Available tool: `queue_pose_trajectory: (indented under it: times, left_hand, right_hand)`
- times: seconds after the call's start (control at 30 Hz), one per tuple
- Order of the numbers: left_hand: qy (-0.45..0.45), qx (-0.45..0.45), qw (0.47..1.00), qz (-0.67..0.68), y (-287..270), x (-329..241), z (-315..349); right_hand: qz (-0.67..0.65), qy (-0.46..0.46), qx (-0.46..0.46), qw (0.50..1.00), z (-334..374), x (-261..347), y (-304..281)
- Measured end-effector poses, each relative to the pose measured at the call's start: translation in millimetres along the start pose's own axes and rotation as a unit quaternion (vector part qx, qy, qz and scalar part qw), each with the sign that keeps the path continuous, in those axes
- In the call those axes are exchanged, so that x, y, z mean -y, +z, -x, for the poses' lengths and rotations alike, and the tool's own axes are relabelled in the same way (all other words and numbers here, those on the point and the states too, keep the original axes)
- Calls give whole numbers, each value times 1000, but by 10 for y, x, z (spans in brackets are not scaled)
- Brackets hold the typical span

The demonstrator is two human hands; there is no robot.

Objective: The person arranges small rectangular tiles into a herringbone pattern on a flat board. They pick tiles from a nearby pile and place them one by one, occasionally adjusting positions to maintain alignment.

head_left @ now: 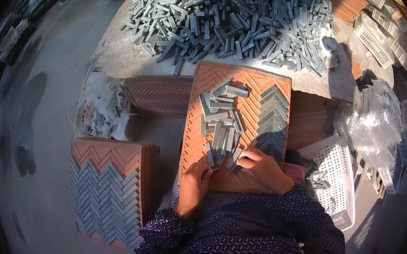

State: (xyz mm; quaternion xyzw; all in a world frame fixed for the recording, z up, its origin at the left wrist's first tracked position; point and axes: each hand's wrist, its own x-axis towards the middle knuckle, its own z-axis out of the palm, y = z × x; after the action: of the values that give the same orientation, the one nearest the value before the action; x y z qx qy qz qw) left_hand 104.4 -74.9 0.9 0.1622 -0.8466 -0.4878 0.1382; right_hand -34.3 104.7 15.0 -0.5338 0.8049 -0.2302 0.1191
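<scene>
An orange tray point(206, 74) with herringbone grooves lies tilted in front of my body. Dark grey stone strips point(271, 120) sit fitted in a zigzag along its right side. Loose strips point(220, 124) are heaped over its middle. Both my hands are at the tray's near edge. My left hand point(194, 184) has its fingers curled together by the lower end of a strip; what is in them is hidden. A short grey stone strip point(234, 158) is pinched at the fingertips of my right hand point(263, 169).
A big pile of strips point(229, 14) covers the table ahead. At left stands a stack of trays point(97, 149), its top filled with herringbone strips. A white basket point(346, 174) with some strips is at right. Clear plastic bags point(101, 102) and white crates point(373, 40) lie around.
</scene>
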Motion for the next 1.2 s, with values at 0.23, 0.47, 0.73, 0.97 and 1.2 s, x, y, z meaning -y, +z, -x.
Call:
queue_pose_trajectory:
  times: [0.23, 0.47, 0.73, 0.97, 1.2]
  left_hand:
    - [-89, -197, 969, -117, -1251, 669, -840]
    - [-36, -252, 959, -123, -1514, 629, -819]
    - [67, -37, 994, -78, 30, 53, 62]
    - [141, 14, 968, -207, 388, -37, -69]
    - [92, 15, 977, -192, 417, -87, -108]
  right_hand:
    - [41, -90, 13, 995, -65, -102, -7]
    - [-99, 98, -75, 987, 3, 117, -135]
    - [-175, 280, -139, 934, 310, 261, 55]
    - [-101, 225, -170, 954, 280, 356, 345]
    - [-69, 207, -128, 968, 244, 327, 390]
